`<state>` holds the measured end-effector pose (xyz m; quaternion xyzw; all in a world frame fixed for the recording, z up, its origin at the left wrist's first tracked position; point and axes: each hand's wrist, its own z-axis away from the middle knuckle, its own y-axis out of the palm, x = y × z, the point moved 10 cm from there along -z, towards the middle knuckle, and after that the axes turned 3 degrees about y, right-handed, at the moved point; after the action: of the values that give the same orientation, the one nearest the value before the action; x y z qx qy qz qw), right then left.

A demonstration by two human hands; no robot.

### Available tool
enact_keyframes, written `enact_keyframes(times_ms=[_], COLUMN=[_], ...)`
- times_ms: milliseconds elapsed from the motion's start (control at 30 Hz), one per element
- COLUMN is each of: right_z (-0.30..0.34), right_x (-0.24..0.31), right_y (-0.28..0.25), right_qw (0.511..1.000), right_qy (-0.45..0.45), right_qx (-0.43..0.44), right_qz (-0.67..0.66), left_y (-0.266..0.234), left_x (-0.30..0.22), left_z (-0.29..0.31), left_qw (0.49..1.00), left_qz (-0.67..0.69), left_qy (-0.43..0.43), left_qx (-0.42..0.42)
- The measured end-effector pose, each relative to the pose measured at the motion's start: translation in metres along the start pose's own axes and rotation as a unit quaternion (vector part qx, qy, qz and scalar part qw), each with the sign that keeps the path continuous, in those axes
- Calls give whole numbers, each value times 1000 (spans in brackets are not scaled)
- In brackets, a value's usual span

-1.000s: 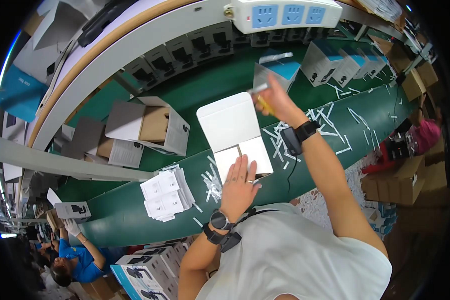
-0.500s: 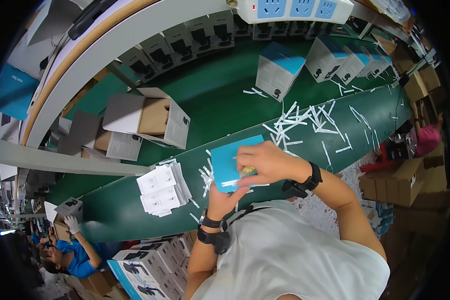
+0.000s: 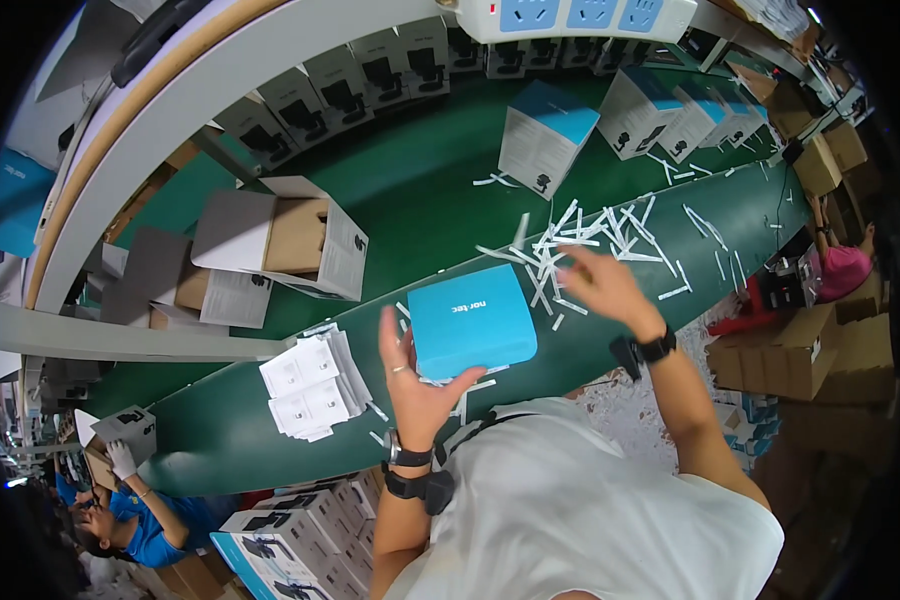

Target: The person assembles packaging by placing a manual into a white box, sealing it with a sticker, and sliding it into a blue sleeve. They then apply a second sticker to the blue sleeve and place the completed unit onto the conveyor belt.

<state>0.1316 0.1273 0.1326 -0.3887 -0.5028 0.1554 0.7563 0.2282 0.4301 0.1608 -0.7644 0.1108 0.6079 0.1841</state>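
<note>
A box with a blue top [image 3: 473,320] sits on the green table in front of me. My left hand [image 3: 418,385] cradles its near left corner, fingers up along the left side and thumb along the near edge. My right hand [image 3: 610,290], slightly blurred, is off the box to its right with the fingers apart. Beneath and beyond it lies a loose heap of white paper strips [image 3: 610,235]. One blurred strip [image 3: 522,231] stands out just left of the heap. A few more strips show beside the box.
A stack of white printed leaflets [image 3: 315,385] lies left of the box. Open cartons [image 3: 280,240] stand at the back left, closed blue-topped boxes [image 3: 548,135] at the back right. A power strip [image 3: 580,15] hangs above. A co-worker in blue [image 3: 160,520] handles a box at lower left.
My right hand has left the box top and moved right and away, over the paper strips. The box top is now uncovered, and my left fingers have come up along its side.
</note>
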Motion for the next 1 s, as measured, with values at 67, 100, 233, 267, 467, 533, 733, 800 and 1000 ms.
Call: enact_keyframes(times_ms=[67,100,233,267,467,533,733,800,1000], right_z=[47,63,80,82,89,89,112,104,49], right_x=[56,76,80,78,66,71,69,68,81], right_y=[6,12,43,47,44,41,75,76,45], right_qw=[975,971,955,949,942,942,917,922,949], right_qy=[-186,-205,-241,-250,-275,-278,-359,-355,-281], right_qx=[-6,-12,-132,-150,-185,-186,-173,-153,-116], right_qz=[-119,-120,-110,-118,-51,-31,-14,15,-81], left_y=[6,4,3,0,8,10,86,87,79], left_x=[-26,-25,-9,-9,11,0,-17,-12,-2], left_z=[-5,-2,8,10,13,13,28,24,19], left_qw=[979,973,961,953,918,890,814,785,787], left_qz=[-166,-192,-221,-234,-272,-333,-421,-481,-463], left_qy=[110,128,167,191,245,260,235,267,320], left_qx=[32,25,10,7,150,171,324,285,253])
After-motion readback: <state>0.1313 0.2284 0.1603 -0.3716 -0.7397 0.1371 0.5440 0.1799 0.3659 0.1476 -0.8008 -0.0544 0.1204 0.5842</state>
